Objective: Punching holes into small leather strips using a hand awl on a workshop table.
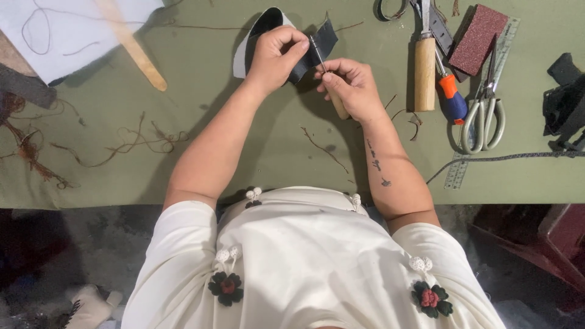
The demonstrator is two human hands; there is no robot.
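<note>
- The left hand [275, 53] is closed on a curved strip of black leather with a pale underside [263, 27], thumb and fingers pinching its folded part above the tabletop [244, 140], near the middle of the far edge.
- The right hand [350, 88] is wrapped around the wooden handle of an awl [326, 76]; its thin metal shaft points up and away, and its tip meets the black strip just beside the left thumb.
- The two hands sit close together, fingertips nearly touching over the strip.
- Toward the far right corner lie a wooden-handled tool [425, 72], a screwdriver with an orange and blue handle [451, 94], a dark red sanding block [478, 38], a pair of scissors with pale handles [484, 113] and a clear ruler [484, 103] under the scissors.
- A dark cord [506, 158] runs from the right edge toward the ruler's near end, and black strap material [563, 97] lies at the right edge.
- At the far left corner lies a white sheet [67, 30] with a flat wooden stick [134, 45] across it.
- Loose brown thread [122, 146] trails over the left half of the green tabletop, with more scraps near the right wrist.
</note>
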